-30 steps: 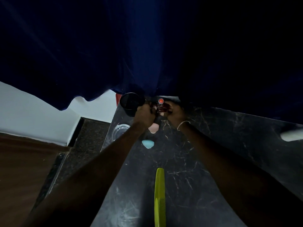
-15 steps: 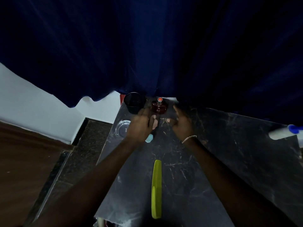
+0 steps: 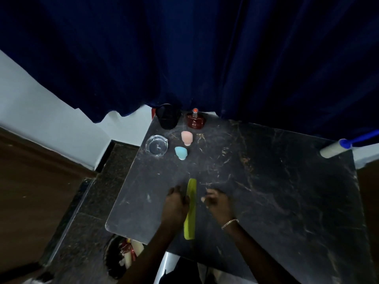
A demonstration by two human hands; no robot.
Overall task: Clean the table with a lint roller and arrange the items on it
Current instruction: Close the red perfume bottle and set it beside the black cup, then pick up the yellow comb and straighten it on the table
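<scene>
Flanking the green comb [image 3: 190,210] at 6 o'clock on the dark surface [image 3: 276,191], the left hand [image 3: 175,206] curls against its edge; the right hand [image 3: 217,203] hovers loosely curled, pinching nothing. The lint roller [image 3: 333,150] lies at 2 o'clock, well apart.

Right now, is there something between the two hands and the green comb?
No. The left hand is already against the green comb, and the right hand is just beside it, with only bare table between.
</scene>
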